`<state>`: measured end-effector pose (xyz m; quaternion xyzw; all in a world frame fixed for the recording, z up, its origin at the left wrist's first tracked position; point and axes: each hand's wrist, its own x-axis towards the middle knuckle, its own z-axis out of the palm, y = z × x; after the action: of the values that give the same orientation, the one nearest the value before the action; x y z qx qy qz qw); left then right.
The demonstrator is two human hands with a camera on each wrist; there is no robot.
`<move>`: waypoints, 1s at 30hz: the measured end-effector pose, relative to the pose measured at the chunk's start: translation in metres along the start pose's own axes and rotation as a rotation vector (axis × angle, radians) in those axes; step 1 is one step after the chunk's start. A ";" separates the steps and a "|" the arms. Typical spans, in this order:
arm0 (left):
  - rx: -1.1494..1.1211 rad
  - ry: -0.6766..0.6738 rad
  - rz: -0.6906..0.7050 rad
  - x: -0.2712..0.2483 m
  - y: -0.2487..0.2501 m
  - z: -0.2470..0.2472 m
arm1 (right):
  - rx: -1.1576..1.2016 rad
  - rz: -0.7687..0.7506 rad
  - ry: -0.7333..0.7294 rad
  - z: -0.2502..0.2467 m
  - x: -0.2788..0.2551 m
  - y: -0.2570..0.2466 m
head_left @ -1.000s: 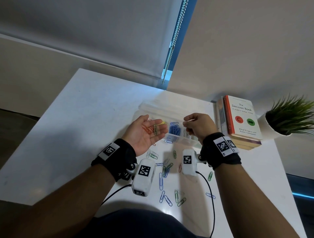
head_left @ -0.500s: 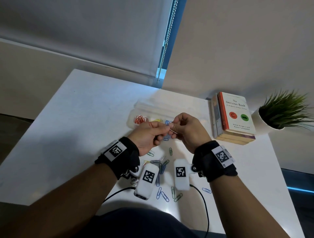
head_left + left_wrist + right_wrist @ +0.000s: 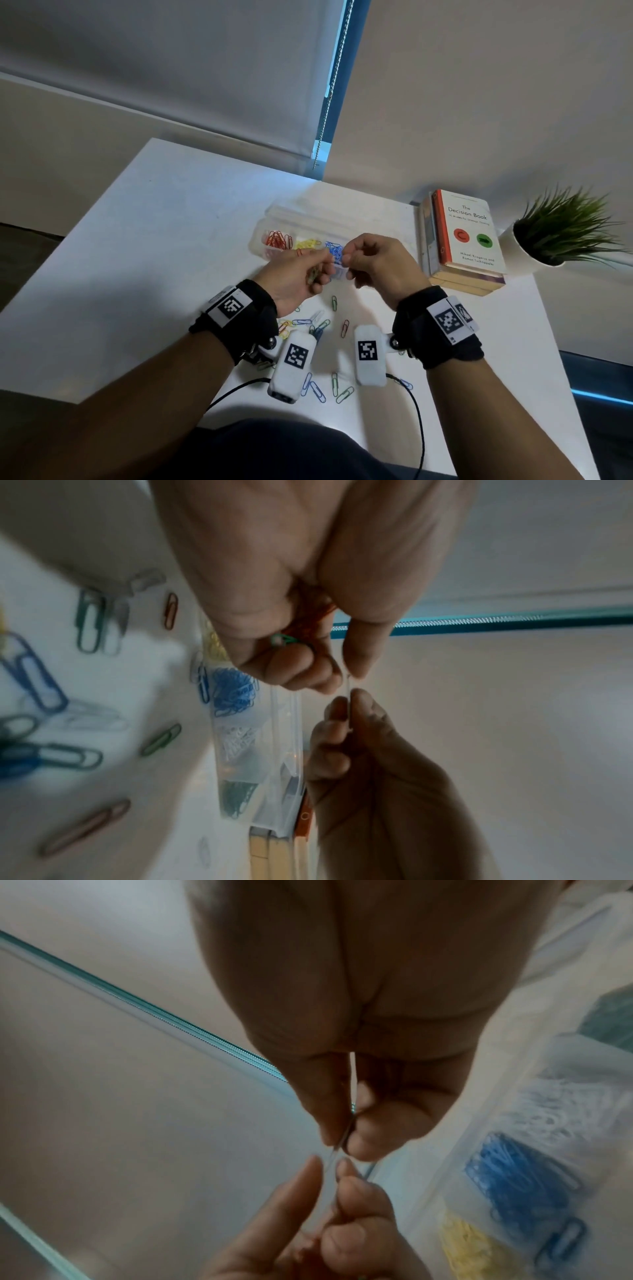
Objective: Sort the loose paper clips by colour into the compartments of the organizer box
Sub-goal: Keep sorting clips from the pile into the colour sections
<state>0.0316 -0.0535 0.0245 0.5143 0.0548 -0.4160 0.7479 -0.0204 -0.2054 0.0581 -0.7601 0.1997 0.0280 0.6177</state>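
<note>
Above the table, just in front of the clear organizer box [image 3: 270, 219], my two hands meet. My left hand [image 3: 325, 270] has its fingers curled round a green clip [image 3: 284, 639] and some red ones. Its thumb and forefinger pinch one end of a thin pale clip [image 3: 348, 696]. My right hand [image 3: 347, 263] pinches the other end of the pale clip [image 3: 337, 1148]. The box holds red clips [image 3: 277, 240], yellow clips [image 3: 306, 244] and blue clips [image 3: 334, 248] in separate compartments, with white clips [image 3: 236, 739] and green clips [image 3: 236, 794] further along. Several loose clips [image 3: 322, 325] lie under my wrists.
A stack of books [image 3: 469, 236] lies right of the box, and a potted plant [image 3: 561, 233] stands at the table's right edge. More loose clips [image 3: 329, 387] lie near the front edge between the wrist cameras. A cable [image 3: 418, 428] hangs off the front.
A second ago my left palm lay open with clips on it and my right hand was over the box. The hands have since come together, and both now pinch one pale clip.
</note>
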 end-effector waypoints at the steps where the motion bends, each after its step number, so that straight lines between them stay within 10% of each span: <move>1: -0.085 0.000 -0.027 -0.001 0.002 0.000 | -0.088 -0.018 0.063 -0.006 0.004 0.000; 9: -0.363 -0.050 -0.089 -0.009 0.008 -0.006 | -0.682 0.041 0.282 -0.029 0.039 0.015; 17: -0.297 -0.062 -0.099 -0.011 0.008 -0.008 | -0.687 -0.113 0.289 -0.013 0.026 0.006; 23: -0.256 -0.130 -0.101 -0.013 0.005 -0.004 | -0.791 -0.257 -0.075 0.037 0.000 -0.023; 30: -0.137 -0.124 -0.078 -0.018 0.014 -0.011 | -0.869 -0.226 -0.123 0.054 0.002 -0.025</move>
<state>0.0326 -0.0325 0.0387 0.4325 0.0568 -0.4712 0.7666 0.0012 -0.1512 0.0681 -0.9628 0.0481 0.0868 0.2513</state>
